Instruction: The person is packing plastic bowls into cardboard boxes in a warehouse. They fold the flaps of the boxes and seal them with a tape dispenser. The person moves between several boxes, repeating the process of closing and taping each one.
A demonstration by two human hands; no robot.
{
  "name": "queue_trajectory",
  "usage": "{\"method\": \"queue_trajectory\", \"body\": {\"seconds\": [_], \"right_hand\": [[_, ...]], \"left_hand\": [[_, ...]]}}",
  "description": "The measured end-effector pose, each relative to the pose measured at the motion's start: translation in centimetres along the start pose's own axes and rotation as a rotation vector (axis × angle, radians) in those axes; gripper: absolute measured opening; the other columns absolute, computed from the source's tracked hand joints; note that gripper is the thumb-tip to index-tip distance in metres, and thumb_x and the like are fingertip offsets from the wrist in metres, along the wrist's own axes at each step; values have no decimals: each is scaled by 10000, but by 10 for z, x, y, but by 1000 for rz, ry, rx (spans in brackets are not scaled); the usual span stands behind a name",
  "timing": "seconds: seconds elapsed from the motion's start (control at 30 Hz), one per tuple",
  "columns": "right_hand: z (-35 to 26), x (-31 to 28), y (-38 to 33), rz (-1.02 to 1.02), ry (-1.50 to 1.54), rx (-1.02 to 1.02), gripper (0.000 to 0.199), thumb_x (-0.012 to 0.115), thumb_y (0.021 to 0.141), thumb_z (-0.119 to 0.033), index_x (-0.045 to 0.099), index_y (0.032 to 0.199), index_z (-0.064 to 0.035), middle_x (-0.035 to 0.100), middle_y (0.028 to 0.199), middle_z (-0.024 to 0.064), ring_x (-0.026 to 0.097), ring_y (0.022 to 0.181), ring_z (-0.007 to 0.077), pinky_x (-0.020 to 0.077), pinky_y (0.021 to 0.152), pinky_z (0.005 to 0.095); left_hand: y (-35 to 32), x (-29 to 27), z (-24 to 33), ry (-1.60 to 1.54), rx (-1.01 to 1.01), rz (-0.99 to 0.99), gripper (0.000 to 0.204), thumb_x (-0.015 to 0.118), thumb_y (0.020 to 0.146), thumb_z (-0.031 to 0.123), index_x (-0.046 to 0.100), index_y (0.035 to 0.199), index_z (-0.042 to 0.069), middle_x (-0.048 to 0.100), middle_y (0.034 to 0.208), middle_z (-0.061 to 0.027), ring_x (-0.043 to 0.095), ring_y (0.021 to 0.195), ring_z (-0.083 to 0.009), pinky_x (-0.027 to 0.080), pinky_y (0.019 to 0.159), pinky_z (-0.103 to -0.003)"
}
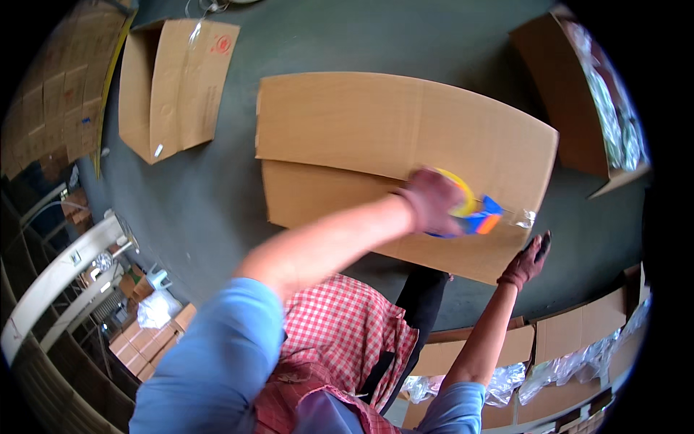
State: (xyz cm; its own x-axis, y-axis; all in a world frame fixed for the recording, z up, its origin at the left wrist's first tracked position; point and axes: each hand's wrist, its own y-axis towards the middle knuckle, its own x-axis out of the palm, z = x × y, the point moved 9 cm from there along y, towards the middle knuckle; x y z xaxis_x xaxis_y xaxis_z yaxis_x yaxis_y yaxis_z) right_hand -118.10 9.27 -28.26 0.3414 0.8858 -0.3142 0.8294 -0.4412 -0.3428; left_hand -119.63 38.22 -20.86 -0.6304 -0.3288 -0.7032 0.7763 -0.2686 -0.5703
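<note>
Tape gun [473, 213] sits on the flat carton [405, 166] on the floor — light, rigid, best gripped by its handle. Your left hand [434, 201] is wrapped round it; your right hand [526, 262] rests spread at the carton's near edge. Open boxes [173, 87] lie well apart — nothing blocks.

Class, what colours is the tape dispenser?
Blue and orange, with a yellow roll; head view.
</note>
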Motion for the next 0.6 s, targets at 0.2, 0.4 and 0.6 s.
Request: {"method": "queue_trajectory", "body": {"seconds": [0.2, 0.4, 0.6], "right_hand": [[-126, 151, -134, -441, -499, -774, 345, 450, 758, -28, 471, 1101, -2, 450, 1198, 143, 385, 1136, 298, 279, 956, 367], [-71, 296, -218, -745, -867, -947, 554, 541, 724, -326, 394, 1199, -80, 308, 1310, 110, 223, 1226, 333, 141, 1008, 453], [-16, 310, -209, -628, -1176, -914, 671, 529, 714, -383, 295, 1272, -96, 208, 1358, 113, 148, 1259, 315, 110, 1020, 433]], "left_hand": [[-227, -62, -256, 112, -44, 246, 514, 726, 498, 391, 577, 853, 51, 604, 832, -96, 566, 835, -262, 359, 902, -412], [-332, -62, -378, 396, -561, 72, 529, 694, 545, 418, 555, 956, 115, 590, 931, -46, 520, 943, -180, 293, 928, -342], [-270, 27, -406, 287, -678, 19, 531, 619, 609, 484, 534, 1006, 143, 577, 976, -55, 507, 968, -216, 304, 894, -336]]}}
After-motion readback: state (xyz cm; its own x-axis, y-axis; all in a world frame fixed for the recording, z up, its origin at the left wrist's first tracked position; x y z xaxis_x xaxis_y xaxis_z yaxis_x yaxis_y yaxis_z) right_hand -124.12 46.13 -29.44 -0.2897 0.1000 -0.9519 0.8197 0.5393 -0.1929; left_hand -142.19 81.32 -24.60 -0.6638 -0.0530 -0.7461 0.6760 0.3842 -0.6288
